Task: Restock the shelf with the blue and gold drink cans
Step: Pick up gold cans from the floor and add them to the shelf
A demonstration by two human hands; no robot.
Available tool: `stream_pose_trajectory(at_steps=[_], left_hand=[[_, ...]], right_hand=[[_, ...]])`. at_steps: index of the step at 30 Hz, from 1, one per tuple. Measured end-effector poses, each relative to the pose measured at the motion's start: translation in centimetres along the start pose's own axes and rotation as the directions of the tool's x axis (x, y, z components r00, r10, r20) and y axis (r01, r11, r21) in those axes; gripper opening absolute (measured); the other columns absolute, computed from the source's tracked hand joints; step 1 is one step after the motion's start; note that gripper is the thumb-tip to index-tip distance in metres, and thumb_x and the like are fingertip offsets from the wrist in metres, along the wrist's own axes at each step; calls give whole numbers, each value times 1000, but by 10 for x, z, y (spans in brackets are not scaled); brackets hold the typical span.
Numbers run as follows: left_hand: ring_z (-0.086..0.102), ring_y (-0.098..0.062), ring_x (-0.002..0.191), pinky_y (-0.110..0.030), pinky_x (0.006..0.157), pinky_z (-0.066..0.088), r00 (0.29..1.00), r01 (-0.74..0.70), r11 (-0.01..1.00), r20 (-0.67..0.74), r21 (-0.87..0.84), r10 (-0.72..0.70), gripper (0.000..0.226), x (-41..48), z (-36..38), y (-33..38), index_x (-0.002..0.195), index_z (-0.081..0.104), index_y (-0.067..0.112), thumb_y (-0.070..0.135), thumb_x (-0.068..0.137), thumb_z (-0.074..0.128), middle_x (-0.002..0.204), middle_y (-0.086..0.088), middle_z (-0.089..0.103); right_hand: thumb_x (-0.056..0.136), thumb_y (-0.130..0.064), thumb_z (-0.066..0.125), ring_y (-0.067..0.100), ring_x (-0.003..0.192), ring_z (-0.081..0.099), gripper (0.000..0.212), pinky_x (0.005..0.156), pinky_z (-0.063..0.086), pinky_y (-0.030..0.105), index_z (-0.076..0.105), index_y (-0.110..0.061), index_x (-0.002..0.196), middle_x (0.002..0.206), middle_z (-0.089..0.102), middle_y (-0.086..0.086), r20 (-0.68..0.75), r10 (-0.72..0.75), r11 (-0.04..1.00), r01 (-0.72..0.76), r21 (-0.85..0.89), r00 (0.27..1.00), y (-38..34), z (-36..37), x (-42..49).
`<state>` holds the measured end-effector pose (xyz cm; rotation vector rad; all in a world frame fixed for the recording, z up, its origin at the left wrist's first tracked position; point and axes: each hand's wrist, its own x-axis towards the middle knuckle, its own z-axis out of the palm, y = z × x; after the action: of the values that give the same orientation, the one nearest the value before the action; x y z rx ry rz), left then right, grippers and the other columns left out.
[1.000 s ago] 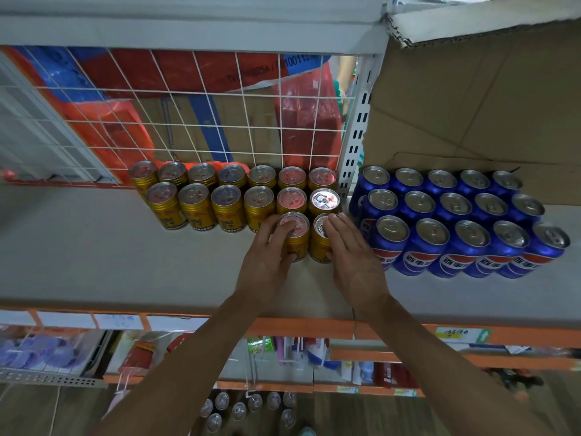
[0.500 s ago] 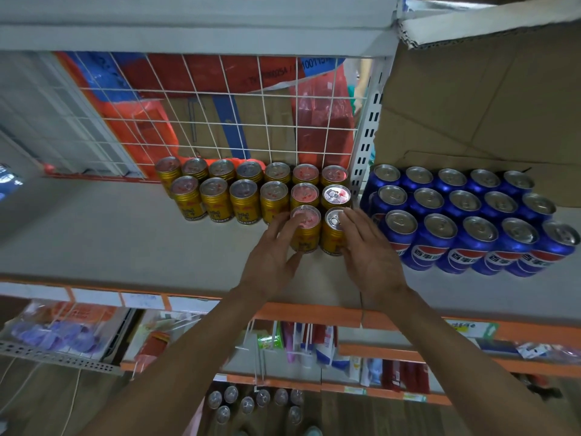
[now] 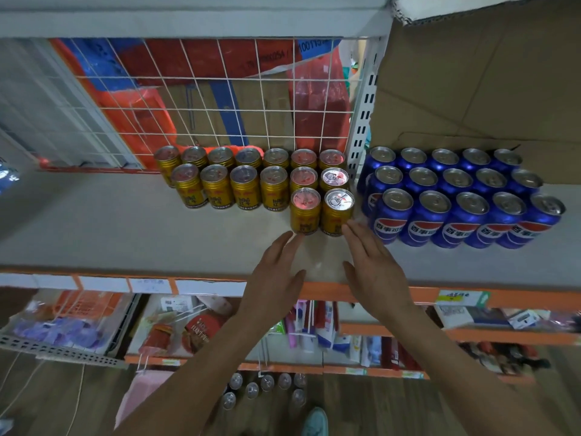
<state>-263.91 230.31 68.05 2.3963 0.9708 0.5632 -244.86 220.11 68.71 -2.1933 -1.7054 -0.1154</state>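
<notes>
The shelf [image 3: 125,234] is a pale grey deck with an orange front edge, backed by a white wire grid [image 3: 220,99]. A perforated white upright [image 3: 361,121] divides the back of the deck into two bays.

**Gold cans.** The gold cans [image 3: 245,190] stand upright in the left bay, packed against the grid and close to the upright. The back row holds seven, the next row six. A front row of two – left front can [image 3: 305,212] and right front can [image 3: 338,212] – stands at the right end of the block, the two touching side by side.

**Blue cans.** The blue cans [image 3: 456,199] stand upright in the right bay, three rows deep, with their red-white-blue labels facing forward. A cardboard box [image 3: 471,73] sits directly behind and above them.

**Hands.** Both hands extend over the front of the deck, palms down, and hold nothing.
- The left hand [image 3: 276,278] has its fingers straight and together. Its fingertips lie just beside the base of the left front can; contact cannot be confirmed.
- The right hand [image 3: 374,269] has its fingers straight, thumb spread. Its fingertips reach the base of the right front can; contact cannot be confirmed.

**Below the shelf.** Lower shelves carry packaged goods [image 3: 195,328]. More cans [image 3: 267,388] stand on the wooden floor, near a light-coloured shoe [image 3: 316,421].
</notes>
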Motion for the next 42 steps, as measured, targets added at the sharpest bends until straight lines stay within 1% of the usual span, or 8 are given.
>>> stream_pose_trajectory(at_steps=[10,16,19,23,26,34,38,42], left_hand=[[47,-33,137,-57,111,40,989,-141,986,-25,83,144,48,-97,-17,-44,140,54,9,29,97,48,146,-12,52],[41,-26,141,-48,116,36,993,-1,1000,115,24,-1,55,-194,-25,-110,146,49,17,26,94,64,153,-4,46],[38,-23,139,-48,114,38,989,4,1000,148,23,-8,51,-239,-30,-136,143,53,16,27,94,61,151,-6,48],[35,-18,139,-40,115,37,982,39,999,187,8,-40,47,-286,-35,-162,143,53,14,29,98,55,151,-4,47],[41,-20,137,-38,116,35,962,8,999,271,32,-16,52,-307,-24,-176,145,49,16,31,95,44,152,-2,44],[55,-35,128,-50,106,47,915,89,996,393,30,-94,56,-335,71,-197,139,55,5,26,87,58,143,-15,54],[51,-32,131,-48,104,48,878,87,995,469,37,-95,56,-348,155,-222,140,54,7,32,91,48,145,-12,51],[53,-31,128,-45,106,46,868,-8,998,496,66,-26,55,-357,251,-254,136,56,5,15,85,70,140,-12,55]], right_hand=[[78,-10,80,34,137,49,75,112,35,44,48,-6,146,150,50,15,84,13,1000,-10,-27,996,-79,23,-67],[76,-12,81,33,131,53,72,108,44,41,53,-4,142,144,55,14,165,63,997,-69,31,984,-154,75,-136],[71,-7,81,38,127,57,72,100,52,51,56,-1,138,140,58,18,248,62,994,-82,71,967,-186,99,-177],[86,-16,56,36,132,53,56,101,51,52,54,-4,141,143,55,16,364,92,990,-126,71,927,-209,124,-220],[85,-24,41,28,137,47,65,104,49,46,46,-11,148,152,46,9,419,136,976,-195,101,898,-214,134,-243],[83,-14,63,31,138,44,65,97,53,46,47,-7,146,151,45,10,576,241,930,-355,92,781,-183,206,-296],[88,-19,58,28,141,40,62,100,50,42,43,-10,148,154,42,7,575,288,906,-413,97,766,-148,268,-322],[91,-28,49,26,141,39,59,107,41,41,41,-15,149,155,40,3,598,352,881,-470,47,720,-110,346,-353]])
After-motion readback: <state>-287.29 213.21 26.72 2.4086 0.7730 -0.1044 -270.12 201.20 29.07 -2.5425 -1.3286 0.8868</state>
